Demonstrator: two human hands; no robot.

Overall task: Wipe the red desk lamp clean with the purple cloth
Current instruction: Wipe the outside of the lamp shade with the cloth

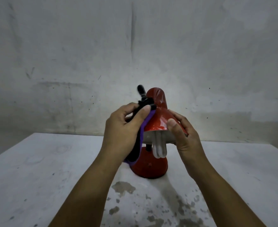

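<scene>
The red desk lamp (158,112) stands on its round red base (149,167) in the middle of the table, its shade tilted toward me with a white bulb (159,149) hanging out of it. My left hand (123,130) grips the purple cloth (144,126), which is dark on its inner side, and presses it against the shade's left flank near the black flexible neck (141,91). My right hand (182,136) holds the shade's right rim, thumb on the red outside. The lower neck is mostly hidden behind the cloth.
The lamp sits on a pale grey table (45,169) with dark stains (123,187) near the front. A scuffed grey wall (135,46) rises just behind the table's far edge.
</scene>
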